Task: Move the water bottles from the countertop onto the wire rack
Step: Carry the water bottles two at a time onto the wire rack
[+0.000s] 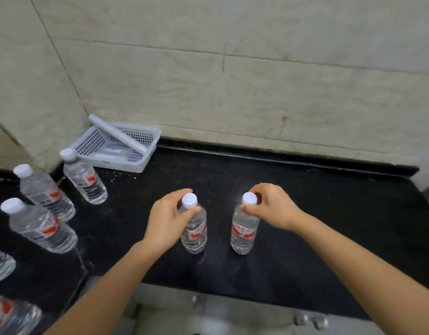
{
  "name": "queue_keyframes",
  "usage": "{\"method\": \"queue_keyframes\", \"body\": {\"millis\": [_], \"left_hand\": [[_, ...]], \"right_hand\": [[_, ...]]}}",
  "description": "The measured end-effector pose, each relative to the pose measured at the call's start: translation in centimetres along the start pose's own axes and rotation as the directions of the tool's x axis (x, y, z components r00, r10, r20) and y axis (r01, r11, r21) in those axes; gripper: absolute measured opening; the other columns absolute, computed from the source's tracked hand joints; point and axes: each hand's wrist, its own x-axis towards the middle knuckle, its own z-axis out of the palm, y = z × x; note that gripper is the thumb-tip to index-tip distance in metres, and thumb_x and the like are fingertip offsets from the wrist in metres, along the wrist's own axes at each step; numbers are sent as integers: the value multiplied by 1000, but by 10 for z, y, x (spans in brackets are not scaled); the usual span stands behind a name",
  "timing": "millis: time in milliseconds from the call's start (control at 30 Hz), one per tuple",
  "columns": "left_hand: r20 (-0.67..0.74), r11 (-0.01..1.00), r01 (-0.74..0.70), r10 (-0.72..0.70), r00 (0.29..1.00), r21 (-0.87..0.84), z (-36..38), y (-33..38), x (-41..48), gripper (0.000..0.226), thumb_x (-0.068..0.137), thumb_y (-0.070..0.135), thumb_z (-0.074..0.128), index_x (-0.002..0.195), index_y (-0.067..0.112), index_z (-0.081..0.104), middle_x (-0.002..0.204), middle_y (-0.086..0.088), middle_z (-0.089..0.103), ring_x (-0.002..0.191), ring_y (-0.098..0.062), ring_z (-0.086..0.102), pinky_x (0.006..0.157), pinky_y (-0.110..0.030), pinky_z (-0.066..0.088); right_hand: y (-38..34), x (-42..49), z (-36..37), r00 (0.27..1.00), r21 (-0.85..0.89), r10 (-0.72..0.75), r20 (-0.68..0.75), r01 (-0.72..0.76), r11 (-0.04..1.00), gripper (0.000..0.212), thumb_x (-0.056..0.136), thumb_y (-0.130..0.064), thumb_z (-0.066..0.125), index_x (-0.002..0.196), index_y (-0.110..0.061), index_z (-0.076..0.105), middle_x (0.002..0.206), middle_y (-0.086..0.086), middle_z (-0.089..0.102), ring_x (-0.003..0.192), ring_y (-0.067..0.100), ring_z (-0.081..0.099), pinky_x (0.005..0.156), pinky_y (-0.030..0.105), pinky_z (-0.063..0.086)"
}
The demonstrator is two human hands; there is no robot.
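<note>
Here, left-hand bottle, right-hand bottle, both water-filled.

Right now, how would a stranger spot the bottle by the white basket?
On the black countertop, find the white perforated basket in the back left corner. The bottle stands just in front of its left end. Of all the bottles it is the farthest back and nearest the basket.

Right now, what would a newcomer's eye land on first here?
Two hands at the middle of the black countertop: the left hand grips the left bottle at the neck, under its white cap, and the right hand grips the right bottle likewise. More bottles stand at the left, near a white perforated basket in the back corner.
</note>
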Motion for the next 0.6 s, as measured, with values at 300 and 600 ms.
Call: {"method": "queue_keyframes", "body": {"millis": [300, 600], "left_hand": [[66, 977, -185, 192, 979, -106, 143, 148, -56, 43, 75, 24, 76, 114, 22, 60, 103, 7, 66, 93, -13, 61, 82, -31, 50], [182, 922, -290, 341, 922, -256, 266, 292, -115, 35, 76, 24, 76, 109, 24, 64, 101, 9, 67, 93, -9, 62, 81, -28, 53]], "right_hand": [[134, -132, -106, 971, 100, 90, -221, -69, 993, 19, 77, -25, 74, 89, -11, 69, 89, 2, 66, 79, 17, 60, 69, 36, 51], [248, -258, -217, 897, 67, 160, -411, -146, 987, 24, 77, -32, 72, 85, -10, 68, 83, 1, 62, 75, 17, 58, 66, 34, 47]]}}
